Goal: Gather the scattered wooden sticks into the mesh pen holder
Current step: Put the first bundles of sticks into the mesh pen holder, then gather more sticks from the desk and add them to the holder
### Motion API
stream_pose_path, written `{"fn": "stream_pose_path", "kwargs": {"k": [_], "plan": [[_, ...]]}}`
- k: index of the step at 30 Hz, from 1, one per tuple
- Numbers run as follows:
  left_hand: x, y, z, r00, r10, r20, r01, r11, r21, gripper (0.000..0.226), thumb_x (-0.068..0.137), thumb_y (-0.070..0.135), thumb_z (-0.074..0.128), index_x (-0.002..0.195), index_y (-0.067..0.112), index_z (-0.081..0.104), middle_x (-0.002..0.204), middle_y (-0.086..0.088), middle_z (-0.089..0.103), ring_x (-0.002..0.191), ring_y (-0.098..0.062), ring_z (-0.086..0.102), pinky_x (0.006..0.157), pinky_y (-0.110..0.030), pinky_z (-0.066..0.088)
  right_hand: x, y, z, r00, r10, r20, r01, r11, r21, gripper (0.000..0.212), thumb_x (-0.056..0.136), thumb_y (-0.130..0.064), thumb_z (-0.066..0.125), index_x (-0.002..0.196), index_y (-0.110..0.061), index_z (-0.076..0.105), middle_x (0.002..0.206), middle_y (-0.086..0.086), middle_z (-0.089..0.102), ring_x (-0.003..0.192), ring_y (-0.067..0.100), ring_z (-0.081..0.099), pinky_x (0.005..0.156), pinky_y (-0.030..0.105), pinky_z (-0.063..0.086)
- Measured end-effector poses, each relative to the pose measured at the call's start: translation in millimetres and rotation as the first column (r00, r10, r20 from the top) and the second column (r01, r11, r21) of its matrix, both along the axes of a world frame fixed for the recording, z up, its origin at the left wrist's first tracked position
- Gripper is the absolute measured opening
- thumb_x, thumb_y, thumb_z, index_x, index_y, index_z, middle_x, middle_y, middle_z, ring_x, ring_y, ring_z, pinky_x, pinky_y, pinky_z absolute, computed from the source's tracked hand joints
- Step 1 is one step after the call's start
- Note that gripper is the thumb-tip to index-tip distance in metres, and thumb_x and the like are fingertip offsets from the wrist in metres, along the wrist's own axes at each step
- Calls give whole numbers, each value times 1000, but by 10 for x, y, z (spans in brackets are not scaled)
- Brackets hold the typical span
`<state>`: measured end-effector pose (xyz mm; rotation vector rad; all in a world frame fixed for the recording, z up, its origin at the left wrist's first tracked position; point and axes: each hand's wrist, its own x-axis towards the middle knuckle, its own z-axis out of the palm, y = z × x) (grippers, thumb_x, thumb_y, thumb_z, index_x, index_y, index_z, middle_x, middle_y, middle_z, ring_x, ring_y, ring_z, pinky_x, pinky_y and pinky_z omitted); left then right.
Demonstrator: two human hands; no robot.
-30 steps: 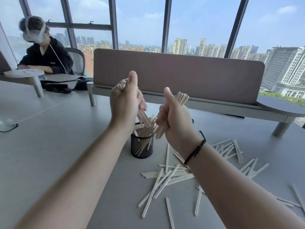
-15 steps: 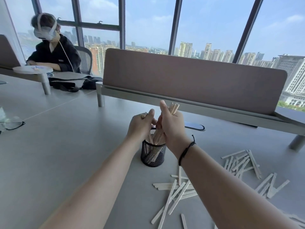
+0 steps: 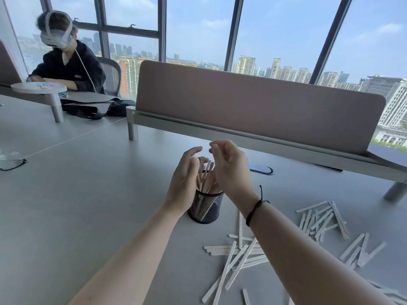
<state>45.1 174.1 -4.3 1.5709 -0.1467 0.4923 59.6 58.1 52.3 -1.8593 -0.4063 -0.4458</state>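
Half a second ago both hands gripped bundles of sticks over the holder; now the left hand (image 3: 184, 183) and right hand (image 3: 229, 170) hang loosely apart above it, fingers relaxed and holding nothing, and the pale flat wooden sticks (image 3: 206, 177) stand leaning inside the black cylindrical wire-mesh pen holder (image 3: 206, 209). That batch looks delivered, yet the job is only partly done: many thin, smooth, round-ended sticks still lie criss-crossed on the matte grey table (image 3: 77, 205), one pile (image 3: 233, 258) just in front of the holder, another (image 3: 321, 221) further right.
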Motion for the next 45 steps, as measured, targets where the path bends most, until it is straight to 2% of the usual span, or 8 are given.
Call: {"fn": "stream_pose_path", "kwargs": {"k": [5, 10, 17, 21, 24, 29, 41, 45], "plan": [[-110, -79, 33, 998, 63, 15, -64, 959, 274, 86, 75, 75, 45, 148, 29, 40, 108, 23, 64, 110, -10, 62, 99, -45, 49, 50, -161, -300, 954, 205, 219, 12, 703, -711, 41, 94, -27, 31, 119, -17, 62, 119, -2, 64, 109, 20, 55, 98, 33, 39], [-160, -171, 17, 984, 180, -3, -170, 937, 304, 97, 78, 89, 29, 152, 26, 27, 134, -1, 61, 127, -21, 55, 106, -44, 44, -78, -401, -212, 959, 160, 233, -3, 831, -557, 39, 101, -24, 33, 133, -18, 54, 128, -3, 62, 128, 18, 49, 111, 43, 35], [-695, -450, 92, 808, 43, 587, -478, 631, 611, 58, 98, 50, 50, 123, -1, 61, 128, -18, 59, 124, -37, 53, 107, -49, 41, -512, -1366, -543, 997, -75, 16, 72, 839, -539, 36, 98, -40, 52, 133, -35, 50, 135, -10, 57, 114, 15, 59, 95, 34, 45], [-1076, -752, 29, 964, -246, 107, -23, 321, 947, 80, 86, 81, 40, 142, 24, 47, 149, -2, 47, 129, -25, 53, 104, -42, 45, -876, -1987, -808, 990, -131, -57, 41, 641, -766, 49, 91, -57, 54, 137, -40, 46, 140, -12, 49, 123, 20, 54, 102, 33, 41], [-1178, -743, -125, 908, -206, -365, 392, 111, 913, 118, 63, 89, 59, 154, 50, -4, 168, 13, -10, 155, -12, -4, 123, -35, 8, -1206, -2368, -852, 980, -179, -87, 39, 602, -798, 58, 88, -66, 52, 140, -43, 42, 147, -12, 42, 133, 17, 43, 106, 29, 31], [-1197, -605, -263, 871, -173, -459, 470, 23, 882, 140, 43, 92, 70, 139, 64, -28, 163, 12, -29, 149, -15, -32, 122, -36, -12, -1615, -2834, -906, 956, -261, -133, 30, 540, -841, 82, 74, -86, 44, 144, -48, 30, 157, -9, 29, 149, 14, 15, 121, 37, 11], [-1054, -1285, -409, 961, -21, -277, 268, 338, 902, 106, 71, 88, 54, 156, 40, 12, 166, 13, 20, 150, -13, 26, 115, -37, 29, -1667, -2792, -1047, 962, -258, -88, 92, 608, -788, 75, 80, -82, 38, 144, -43, 31, 156, -7, 30, 146, 13, 21, 122, 37, 8], [-931, -1362, -435, 967, -60, -248, 253, 355, 900, 105, 67, 94, 47, 154, 42, 17, 163, 14, 26, 146, -13, 34, 114, -38, 37, -1484, -3022, -1064, 826, -563, 23, 417, 583, -697, 76, 81, -83, 30, 140, -37, 39, 154, 3, 37, 150, 23, 20, 122, 49, 2]]}}
